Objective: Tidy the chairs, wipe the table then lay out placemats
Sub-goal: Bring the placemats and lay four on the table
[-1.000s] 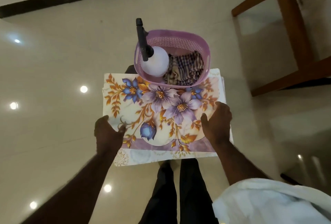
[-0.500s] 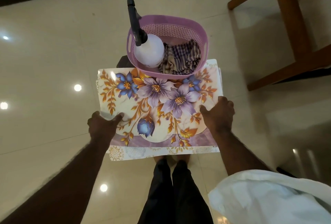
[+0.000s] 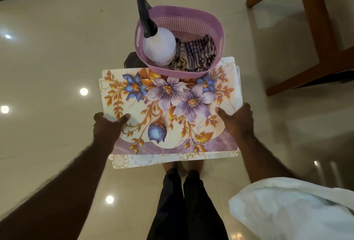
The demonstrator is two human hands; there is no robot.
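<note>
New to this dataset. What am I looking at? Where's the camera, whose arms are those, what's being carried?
No robot here: a person wears one wide-angle camera on the head, looking down, so the arms are their own. The left hand and right hand grip the side edges of a stack of placemats, thumbs on top, carrying it like a tray. On it sits a purple basket holding a spray bottle and a checked cloth. Below are the person's legs and a glossy floor; wooden furniture stands at the upper right.

You work in dim, warm indoor light.
Round white glare spots dot the glossy floor [image 3: 47, 61]; your frame's edges bend and soften.
</note>
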